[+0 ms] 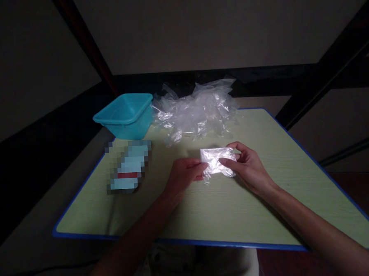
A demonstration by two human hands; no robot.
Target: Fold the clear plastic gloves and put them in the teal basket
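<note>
A clear plastic bag, folded into a small shiny rectangle, is held up over the near middle of the table. My left hand pinches its left edge between thumb and fingers. At its right side, my right hand grips it with the thumb across the front and the fingers behind. Loose plastic hangs from the bag's lower edge. Behind both hands lies a heaped pile of crumpled clear plastic bags.
A turquoise plastic basin stands at the table's back left. In front of it lies a flat, pixelated phone-like object. The pale green table has a blue edge. Dark beams cross behind it.
</note>
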